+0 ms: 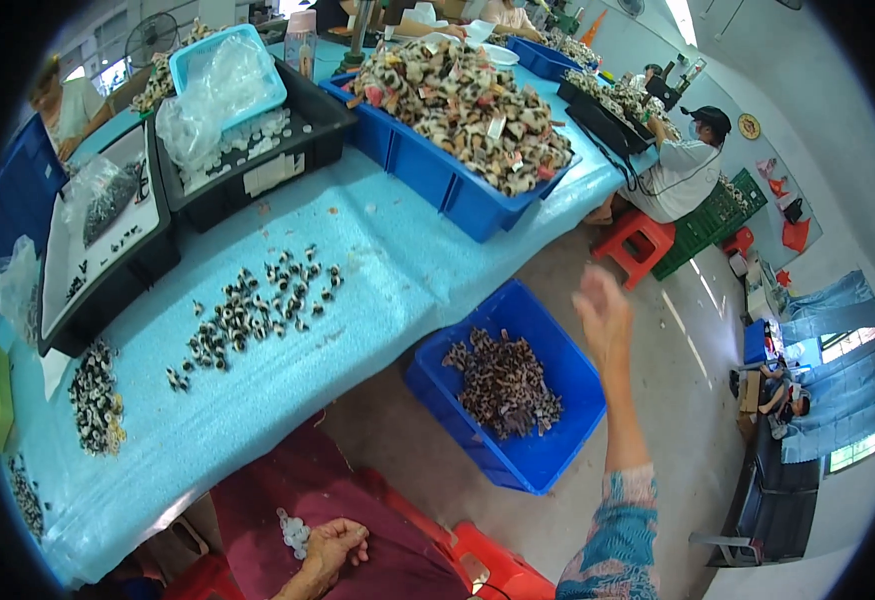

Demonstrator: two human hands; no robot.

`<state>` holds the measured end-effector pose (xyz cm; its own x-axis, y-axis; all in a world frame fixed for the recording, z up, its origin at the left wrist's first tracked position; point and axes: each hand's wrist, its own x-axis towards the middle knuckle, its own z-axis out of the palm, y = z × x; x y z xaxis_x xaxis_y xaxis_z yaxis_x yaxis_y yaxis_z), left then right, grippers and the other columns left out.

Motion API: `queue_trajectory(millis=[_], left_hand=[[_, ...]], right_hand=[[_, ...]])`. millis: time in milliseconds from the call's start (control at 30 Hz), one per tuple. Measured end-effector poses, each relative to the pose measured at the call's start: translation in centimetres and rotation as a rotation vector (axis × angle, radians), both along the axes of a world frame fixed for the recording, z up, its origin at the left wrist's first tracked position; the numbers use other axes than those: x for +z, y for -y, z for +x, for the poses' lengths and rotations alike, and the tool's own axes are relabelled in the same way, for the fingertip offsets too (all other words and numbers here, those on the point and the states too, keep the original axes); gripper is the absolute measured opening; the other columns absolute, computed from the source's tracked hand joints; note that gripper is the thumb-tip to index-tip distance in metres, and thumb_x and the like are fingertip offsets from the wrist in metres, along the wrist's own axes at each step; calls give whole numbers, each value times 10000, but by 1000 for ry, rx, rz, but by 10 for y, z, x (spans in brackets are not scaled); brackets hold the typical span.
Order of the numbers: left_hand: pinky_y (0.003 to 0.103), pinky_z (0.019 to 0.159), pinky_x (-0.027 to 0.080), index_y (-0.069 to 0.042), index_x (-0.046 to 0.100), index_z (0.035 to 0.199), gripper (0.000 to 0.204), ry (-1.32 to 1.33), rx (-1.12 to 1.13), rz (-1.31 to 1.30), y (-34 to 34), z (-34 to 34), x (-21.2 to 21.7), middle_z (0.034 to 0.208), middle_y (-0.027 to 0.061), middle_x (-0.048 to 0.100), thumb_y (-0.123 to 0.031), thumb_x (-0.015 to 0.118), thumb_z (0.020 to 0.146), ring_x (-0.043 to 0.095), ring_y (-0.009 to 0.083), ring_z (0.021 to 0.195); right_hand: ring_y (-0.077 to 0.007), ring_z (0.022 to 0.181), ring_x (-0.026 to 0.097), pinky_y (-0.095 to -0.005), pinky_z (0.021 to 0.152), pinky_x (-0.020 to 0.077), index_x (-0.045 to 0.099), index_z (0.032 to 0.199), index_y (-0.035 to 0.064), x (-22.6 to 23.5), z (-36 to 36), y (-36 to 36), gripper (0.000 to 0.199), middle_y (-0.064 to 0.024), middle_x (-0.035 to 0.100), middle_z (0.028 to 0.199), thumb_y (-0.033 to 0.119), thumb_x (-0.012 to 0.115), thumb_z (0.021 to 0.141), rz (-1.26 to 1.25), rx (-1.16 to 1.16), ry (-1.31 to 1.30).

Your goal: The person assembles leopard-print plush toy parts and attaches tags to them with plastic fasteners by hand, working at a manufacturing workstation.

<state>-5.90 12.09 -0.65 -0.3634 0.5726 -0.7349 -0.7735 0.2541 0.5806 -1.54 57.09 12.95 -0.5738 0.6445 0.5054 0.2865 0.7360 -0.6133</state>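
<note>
Above the blue floor bin (pixel 517 400), right hand (pixel 602 315) has fingers spread; left hand (pixel 335 548) curled beside white caps (pixel 295 532), which could slide off the lap

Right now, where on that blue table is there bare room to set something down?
The bare table lies between the scattered small parts and the heaped blue bin, and along the near edge. The black trays crowd the far side.

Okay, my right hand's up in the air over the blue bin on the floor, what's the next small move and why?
Probably bring the right hand back to the small parts on the table: it is open and empty above the blue bin.
</note>
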Motion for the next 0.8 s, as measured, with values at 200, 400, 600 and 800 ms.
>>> queue_trajectory(millis=[200, 400, 600, 800], left_hand=[[251, 472, 450, -3, 595, 835, 95, 95, -11, -50, 1, -13, -10, 667, 64, 601, -92, 573, 854, 578, 154, 532], [257, 512, 467, 4, 591, 857, 139, 107, -56, -61, 8, -15, -29, 714, 75, 609, -133, 571, 872, 596, 165, 604], [240, 477, 428, -66, 614, 835, 162, 142, -106, -72, -2, -17, -13, 678, 21, 593, -201, 542, 890, 555, 123, 552], [223, 468, 423, 10, 621, 897, 136, 213, -97, -52, -6, -29, -22, 713, 78, 626, -115, 584, 856, 591, 145, 569]], right_hand=[[-294, 1057, 524, -348, 827, 473, 397, 1297, 74, 61, -156, -64, 733, -165, 477, 1249, 141, 738, 651, 291, 163, 8], [-395, 1285, 278, -459, 1029, 293, 280, 1371, 116, 73, -253, -70, 964, -230, 297, 1386, 386, 783, 594, 286, 73, 80], [-435, 1264, 300, -504, 978, 362, 243, 1394, 252, 88, -301, -71, 1015, -214, 171, 1445, 417, 785, 552, 238, -30, 510], [-391, 1087, 504, -472, 893, 434, 395, 1326, 228, 64, -328, -89, 766, -219, 386, 1307, 320, 697, 629, 485, -141, 765]])
